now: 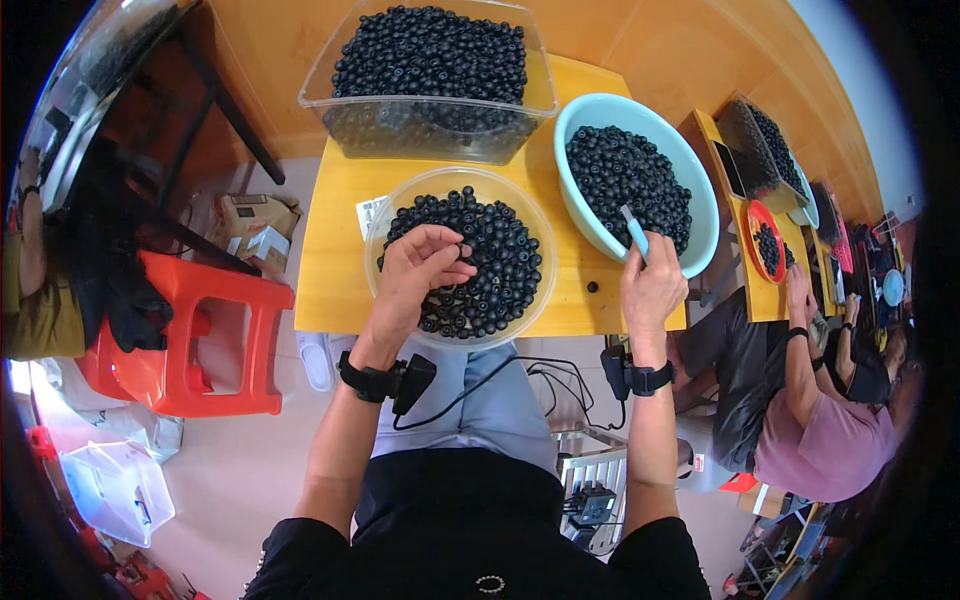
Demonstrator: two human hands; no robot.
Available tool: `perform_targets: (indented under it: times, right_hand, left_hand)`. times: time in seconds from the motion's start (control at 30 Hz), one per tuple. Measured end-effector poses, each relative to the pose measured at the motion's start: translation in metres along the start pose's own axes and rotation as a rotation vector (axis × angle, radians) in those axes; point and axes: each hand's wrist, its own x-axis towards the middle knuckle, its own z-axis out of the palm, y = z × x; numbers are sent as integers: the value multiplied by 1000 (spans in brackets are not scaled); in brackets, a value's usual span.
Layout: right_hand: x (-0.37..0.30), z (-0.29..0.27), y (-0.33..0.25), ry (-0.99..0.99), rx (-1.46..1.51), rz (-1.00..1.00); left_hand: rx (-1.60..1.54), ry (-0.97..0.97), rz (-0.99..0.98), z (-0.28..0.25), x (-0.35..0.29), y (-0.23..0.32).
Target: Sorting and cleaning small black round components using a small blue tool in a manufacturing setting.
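My left hand (428, 268) hovers over a round clear bowl (548, 262) of small black bead-like pieces (490, 270). Its fingers are curled, with thumb and fingertips pinched together; what is between them is too small to make out. My right hand (652, 285) grips a slim light-blue-handled tool (637, 232) with a short metal tip pointing up and away. That tip reaches over the near side of a light-blue basin (708, 215), which holds more of these black pieces. Both bowls rest on a yellow table (335, 270).
Behind the bowls, a clear rectangular tub (420, 135) is heaped with black pieces. One loose black piece (593, 287) lies near the table's front edge. A red stool (190, 350) stands at left. At right, another person (820, 440) sits by a red bowl (766, 243). Cables (560, 375) hang between my wrists.
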Motion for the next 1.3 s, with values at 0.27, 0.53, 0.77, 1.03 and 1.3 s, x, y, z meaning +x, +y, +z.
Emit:
perform_targets:
  times: [0.27, 0.53, 0.77, 1.03, 1.3]
  right_hand:
    - [1, -1, 3, -46, 10, -8]
    - [-36, -50, -43, -265, 659, 84]
    - [-55, -57, -79, -400, 826, -40]
    - [-54, -58, -83, -450, 758, -159]
    - [-54, -54, -82, -424, 732, -183]
  left_hand:
    - [-191, -86, -126, -5, -7, -6]
    - [-574, -267, -187, 6, -26, -14]
    - [-499, -249, -261, 11, -39, -19]
    - [-617, -309, -251, 16, -43, -24]
    - [-714, -302, -298, 17, -45, -23]
